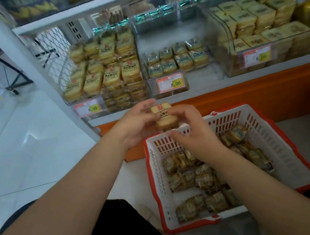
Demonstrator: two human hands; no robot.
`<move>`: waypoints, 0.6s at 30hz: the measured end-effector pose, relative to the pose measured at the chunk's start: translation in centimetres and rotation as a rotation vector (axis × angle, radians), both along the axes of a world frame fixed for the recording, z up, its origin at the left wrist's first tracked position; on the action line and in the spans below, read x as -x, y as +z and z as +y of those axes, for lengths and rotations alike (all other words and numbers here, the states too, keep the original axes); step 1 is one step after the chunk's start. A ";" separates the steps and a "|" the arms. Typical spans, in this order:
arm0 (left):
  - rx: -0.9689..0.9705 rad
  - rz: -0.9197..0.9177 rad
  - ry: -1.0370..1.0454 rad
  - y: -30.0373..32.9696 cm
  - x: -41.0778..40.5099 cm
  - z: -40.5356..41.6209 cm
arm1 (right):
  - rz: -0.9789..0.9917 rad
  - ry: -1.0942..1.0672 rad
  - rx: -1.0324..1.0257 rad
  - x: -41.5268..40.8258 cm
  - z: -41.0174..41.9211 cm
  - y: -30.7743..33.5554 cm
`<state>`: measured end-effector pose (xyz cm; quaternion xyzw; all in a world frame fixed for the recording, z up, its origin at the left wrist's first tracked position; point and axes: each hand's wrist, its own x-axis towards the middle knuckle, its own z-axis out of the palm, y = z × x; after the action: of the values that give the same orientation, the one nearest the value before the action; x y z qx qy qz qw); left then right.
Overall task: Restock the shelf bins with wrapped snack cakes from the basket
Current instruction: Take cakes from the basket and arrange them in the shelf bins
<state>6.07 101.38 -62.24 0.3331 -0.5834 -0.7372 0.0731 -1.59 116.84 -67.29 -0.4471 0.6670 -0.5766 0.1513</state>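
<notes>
Shop shelving fills the top of the view, its clear shelf bins [163, 62] stocked with wrapped cakes, the middle one lowest. At 6 o'clock from it, both hands hold one wrapped snack cake [163, 116] above the white basket [272, 138], probably to turn its label forward. Left hand [136, 123] cradles it at 9 o'clock, right hand [188, 130] at 5 o'clock, each grip clamped on the wrapper.

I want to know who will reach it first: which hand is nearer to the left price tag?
Left. The left hand is just below and right of the left price tag; the right hand is farther right, over the basket.
</notes>
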 end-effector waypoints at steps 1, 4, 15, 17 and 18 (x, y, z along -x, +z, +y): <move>0.023 0.014 -0.016 0.2 0.1 -0.2 | -0.041 -0.016 0.010 0.3 0.0 0.1; 0.101 0.035 -0.046 1.2 0.2 -1.1 | -0.028 -0.047 -0.059 1.6 0.1 1.0; 0.292 -0.033 -0.162 7.0 0.1 -5.5 | 0.418 0.123 -0.374 3.6 -5.1 8.3; 0.276 -0.019 -0.140 7.8 0.0 -6.6 | 0.518 0.121 -0.401 4.0 -6.7 9.1; 0.276 -0.014 -0.122 8.0 0.1 -7.3 | 0.581 0.104 -0.395 4.2 -7.6 9.4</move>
<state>5.99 94.04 -54.26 0.2891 -0.6986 -0.6508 0.0693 -5.74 109.21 -57.91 -0.5877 0.7572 -0.2769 0.0679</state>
